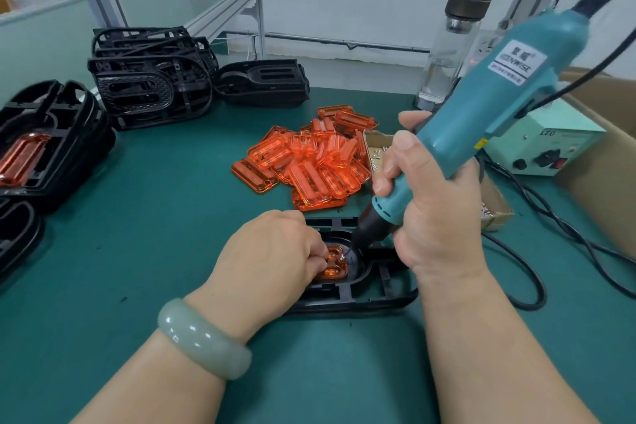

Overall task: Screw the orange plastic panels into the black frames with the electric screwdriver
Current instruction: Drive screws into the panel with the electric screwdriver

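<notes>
Panel [332, 267] lies seated in the frame [378, 291] at lower centre of the picture, near the front edge of the tabletop [165, 217]. The step in hand looks like driving a screw [342, 255] at the panel's right end: the right hand [437, 217] is wrapped around the screwdriver [499, 96], whose bit slants down from the upper right onto the screw, while the left hand [272, 251] rests on the panel with curled fingers that appear to pinch the screw upright. The next move probably calls for bringing the tool closer to upright and pressing straight down, with the left fingertips drawn clear once the thread bites. Room is tight to the right, where a cable [516, 272] loops just beside the frame and a screw box [495, 213] sits near the wrist. Directly above in the picture, the pile of panels [309, 162] lies near the frame's far edge. Left of the left hand there is open green surface before the frame stacks [151, 79] at the upper left.
</notes>
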A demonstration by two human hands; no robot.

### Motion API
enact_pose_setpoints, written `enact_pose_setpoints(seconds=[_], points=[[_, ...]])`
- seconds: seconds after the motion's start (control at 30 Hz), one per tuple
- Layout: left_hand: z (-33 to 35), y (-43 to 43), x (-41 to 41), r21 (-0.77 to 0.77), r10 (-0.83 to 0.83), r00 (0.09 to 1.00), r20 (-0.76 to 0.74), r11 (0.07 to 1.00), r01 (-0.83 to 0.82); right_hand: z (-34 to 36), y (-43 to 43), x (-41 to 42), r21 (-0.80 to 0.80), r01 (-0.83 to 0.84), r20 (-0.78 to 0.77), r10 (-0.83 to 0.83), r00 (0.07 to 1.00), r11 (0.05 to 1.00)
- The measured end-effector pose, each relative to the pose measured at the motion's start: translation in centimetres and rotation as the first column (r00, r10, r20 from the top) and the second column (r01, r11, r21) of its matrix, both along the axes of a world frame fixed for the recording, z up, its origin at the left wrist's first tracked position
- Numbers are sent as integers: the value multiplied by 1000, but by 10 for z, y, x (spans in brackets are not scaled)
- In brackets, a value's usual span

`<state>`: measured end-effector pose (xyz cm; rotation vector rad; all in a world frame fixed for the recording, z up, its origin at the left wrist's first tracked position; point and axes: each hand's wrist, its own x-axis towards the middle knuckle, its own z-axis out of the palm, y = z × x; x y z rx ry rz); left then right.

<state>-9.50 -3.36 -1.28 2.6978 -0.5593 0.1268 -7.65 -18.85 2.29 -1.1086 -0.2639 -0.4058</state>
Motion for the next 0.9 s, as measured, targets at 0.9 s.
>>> enact_pose_setpoints(seconds=[0.9], points=[[4,-1,1,44,0,1000,-20,999,1,0,-1,2,24,-162,11,162,987,987]])
